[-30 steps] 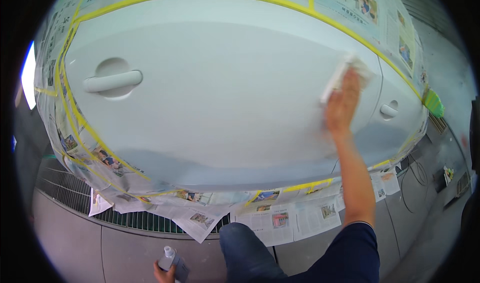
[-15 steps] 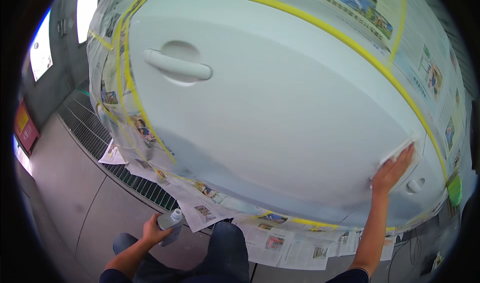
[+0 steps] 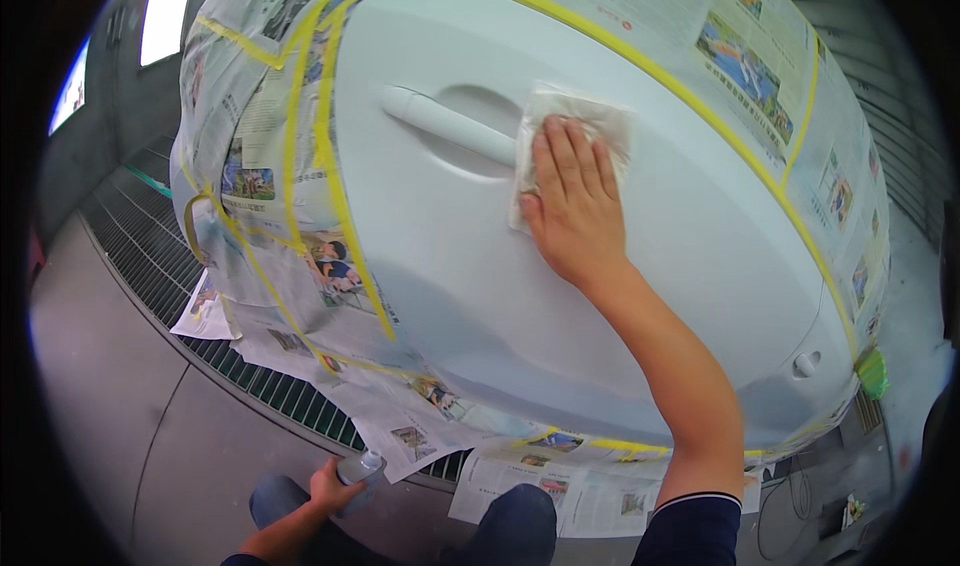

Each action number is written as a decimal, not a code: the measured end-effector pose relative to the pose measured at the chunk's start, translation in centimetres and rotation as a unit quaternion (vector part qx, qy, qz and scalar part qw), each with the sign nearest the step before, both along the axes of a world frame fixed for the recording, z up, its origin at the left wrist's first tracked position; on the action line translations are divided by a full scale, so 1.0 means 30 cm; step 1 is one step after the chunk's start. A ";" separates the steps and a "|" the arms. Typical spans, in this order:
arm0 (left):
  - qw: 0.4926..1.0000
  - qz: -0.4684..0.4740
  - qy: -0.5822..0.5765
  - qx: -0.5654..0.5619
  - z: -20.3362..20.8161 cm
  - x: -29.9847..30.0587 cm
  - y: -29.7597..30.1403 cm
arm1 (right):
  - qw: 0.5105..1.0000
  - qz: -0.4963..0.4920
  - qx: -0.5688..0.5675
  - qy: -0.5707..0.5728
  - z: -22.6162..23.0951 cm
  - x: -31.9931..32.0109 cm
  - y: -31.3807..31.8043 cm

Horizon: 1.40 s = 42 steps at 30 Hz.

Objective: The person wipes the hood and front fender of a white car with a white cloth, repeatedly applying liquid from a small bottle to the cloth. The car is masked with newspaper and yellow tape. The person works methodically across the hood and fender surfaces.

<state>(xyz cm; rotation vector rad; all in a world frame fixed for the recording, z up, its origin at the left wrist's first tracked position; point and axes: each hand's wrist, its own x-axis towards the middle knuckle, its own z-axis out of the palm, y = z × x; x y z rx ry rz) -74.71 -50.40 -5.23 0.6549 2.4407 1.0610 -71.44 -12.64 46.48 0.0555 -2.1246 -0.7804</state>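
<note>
A pale, whitish car door panel (image 3: 660, 236) fills the middle, bordered by yellow masking tape. My right hand (image 3: 578, 191) lies flat on a white cloth (image 3: 600, 116), pressing it against the panel. The cloth's edge meets the right end of a door handle (image 3: 450, 126) and covers part of it. Low at the left, my left hand (image 3: 330, 488) is wrapped around a greyish bottle (image 3: 360, 474) with a narrow neck. It is above my knees, away from the panel. Most of the bottle's lower part is behind my fingers.
Newspaper sheets (image 3: 285, 116) with yellow tape cover the car around the panel. A second door handle (image 3: 806, 364) is at the right, with a green piece (image 3: 872, 374) near it. Floor grating (image 3: 290, 391) runs under the car. A cable (image 3: 790, 506) lies at lower right.
My right hand has moved the cloth from the panel's right end, near the far handle, leftward and up to the nearer handle. My left hand still holds the bottle. The whole view has shifted.
</note>
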 end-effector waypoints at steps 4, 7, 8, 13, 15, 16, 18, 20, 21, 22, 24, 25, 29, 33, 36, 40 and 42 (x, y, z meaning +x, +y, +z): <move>0.999 0.013 -0.003 0.035 -0.056 -0.022 -0.021 | 0.998 0.062 0.017 -0.019 0.028 -0.217 -0.108; 0.996 0.038 -0.035 0.072 -0.033 -0.023 -0.022 | 0.997 0.050 0.060 -0.027 0.045 -0.366 -0.189; 0.996 0.040 -0.048 0.071 -0.030 -0.021 -0.028 | 0.996 0.042 0.075 -0.025 0.043 -0.416 -0.210; 0.994 0.086 -0.019 0.067 -0.042 -0.057 -0.064 | 0.996 0.012 0.085 -0.030 0.044 -0.648 -0.319; 0.992 0.098 -0.035 0.069 -0.043 -0.062 -0.072 | 0.996 0.022 0.084 -0.022 0.045 -0.730 -0.352; 0.991 0.102 -0.044 0.069 -0.043 -0.062 -0.077 | 0.996 0.025 0.082 -0.019 0.054 -0.755 -0.356; 0.992 0.103 -0.041 0.063 -0.063 -0.068 -0.078 | 0.997 0.030 0.070 -0.008 0.111 -0.788 -0.345; 0.993 0.096 -0.044 0.058 -0.079 -0.064 -0.073 | 0.997 0.051 0.049 0.005 0.163 -0.792 -0.318; 0.992 0.107 -0.048 0.056 -0.085 -0.061 -0.064 | 0.999 0.028 0.024 0.007 0.184 -0.771 -0.303; 0.992 0.101 -0.053 0.058 -0.092 -0.065 -0.053 | 1.000 0.003 -0.001 0.010 0.214 -0.735 -0.275; 0.992 0.093 -0.065 0.059 -0.085 -0.067 -0.046 | 0.999 -0.041 -0.033 0.007 0.258 -0.623 -0.216; 0.992 0.094 -0.066 0.059 -0.088 -0.073 -0.053 | 0.997 -0.059 -0.041 0.004 0.266 -0.544 -0.185; 0.991 0.107 -0.064 0.054 -0.098 -0.095 -0.086 | 0.996 -0.084 -0.028 0.017 0.257 -0.256 -0.071; 0.993 0.084 -0.059 0.051 -0.088 -0.083 -0.064 | 0.997 -0.067 -0.018 0.032 0.266 -0.363 -0.081; 0.993 0.075 -0.058 0.070 -0.075 -0.050 -0.011 | 0.998 -0.046 -0.034 0.022 0.320 -0.579 -0.158; 0.993 0.077 -0.069 0.047 -0.068 -0.045 -0.010 | 0.993 -0.051 -0.104 -0.005 0.376 -0.825 -0.280; 0.992 0.083 -0.082 0.051 -0.072 -0.041 -0.001 | 0.992 -0.047 -0.121 -0.003 0.395 -0.873 -0.290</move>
